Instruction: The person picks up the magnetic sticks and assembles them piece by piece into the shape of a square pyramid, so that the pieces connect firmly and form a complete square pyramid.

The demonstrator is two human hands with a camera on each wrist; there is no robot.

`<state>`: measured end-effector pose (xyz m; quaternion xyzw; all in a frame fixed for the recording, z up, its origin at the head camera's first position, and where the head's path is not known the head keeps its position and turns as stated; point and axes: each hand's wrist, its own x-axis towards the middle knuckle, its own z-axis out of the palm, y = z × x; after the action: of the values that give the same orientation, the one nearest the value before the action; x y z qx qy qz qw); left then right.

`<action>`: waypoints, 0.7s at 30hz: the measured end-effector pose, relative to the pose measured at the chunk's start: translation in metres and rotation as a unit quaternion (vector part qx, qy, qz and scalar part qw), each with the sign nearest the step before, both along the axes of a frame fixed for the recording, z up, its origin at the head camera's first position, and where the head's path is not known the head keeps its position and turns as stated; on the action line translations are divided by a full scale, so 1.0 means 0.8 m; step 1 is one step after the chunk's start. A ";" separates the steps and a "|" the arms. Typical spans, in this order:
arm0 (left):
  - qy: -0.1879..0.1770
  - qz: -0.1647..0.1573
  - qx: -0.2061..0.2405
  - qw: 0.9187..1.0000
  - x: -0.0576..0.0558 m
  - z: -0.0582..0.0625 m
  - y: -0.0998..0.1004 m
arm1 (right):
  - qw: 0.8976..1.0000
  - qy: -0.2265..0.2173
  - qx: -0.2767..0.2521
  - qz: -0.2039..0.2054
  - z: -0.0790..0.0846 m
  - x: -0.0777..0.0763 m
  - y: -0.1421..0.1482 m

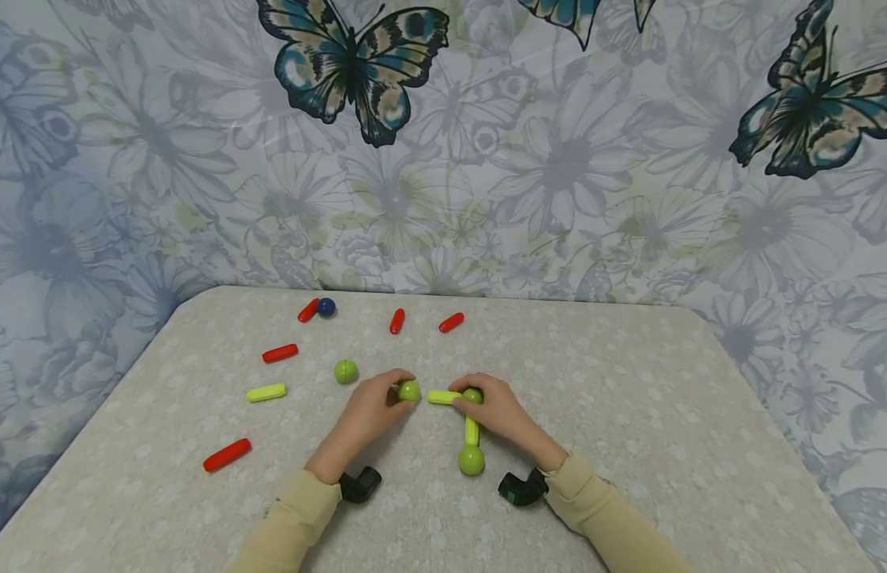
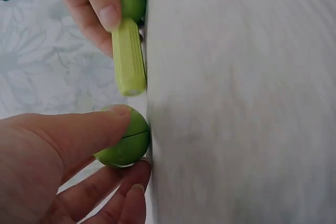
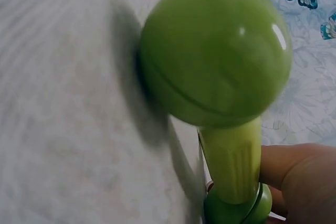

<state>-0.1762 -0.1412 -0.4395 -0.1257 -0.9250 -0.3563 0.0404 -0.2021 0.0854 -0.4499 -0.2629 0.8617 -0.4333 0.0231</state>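
Note:
My left hand (image 1: 374,407) pinches a green ball (image 1: 409,391) between thumb and fingers, low over the table. To its right, my right hand (image 1: 495,404) grips an L-shaped piece at its corner ball (image 1: 473,395). One yellow-green rod (image 1: 442,397) points from that corner toward the left hand's ball, a small gap between them. A second yellow-green rod (image 1: 472,430) runs toward me and ends in another green ball (image 1: 471,459). In the left wrist view the free rod end (image 2: 131,85) faces the held ball (image 2: 126,140). The near ball (image 3: 215,51) looms large in the right wrist view.
A loose green ball (image 1: 346,371) lies left of the hands, and a yellow-green rod (image 1: 267,392) farther left. Several red rods, one of them (image 1: 227,455) at the near left, are scattered about. A dark blue ball (image 1: 326,307) touches a red rod (image 1: 308,310) near the far edge.

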 end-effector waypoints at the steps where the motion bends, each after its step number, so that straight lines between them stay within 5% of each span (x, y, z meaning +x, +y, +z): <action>1: -0.001 -0.003 0.006 1.000 0.000 0.000 0.002 | 1.000 -0.003 0.003 -0.002 0.000 0.000 -0.001; 16: 0.001 -0.016 0.059 0.998 -0.002 -0.007 0.006 | 1.000 0.000 -0.017 -0.009 -0.004 0.000 -0.004; 21: -0.007 -0.011 0.072 0.997 -0.002 -0.009 0.005 | 0.999 -0.025 -0.017 0.017 -0.003 -0.006 0.003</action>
<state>-0.1781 -0.1371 -0.4470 -0.1302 -0.8956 -0.4235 0.0390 -0.2066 0.0879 -0.4520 -0.2671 0.8489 -0.4536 0.0478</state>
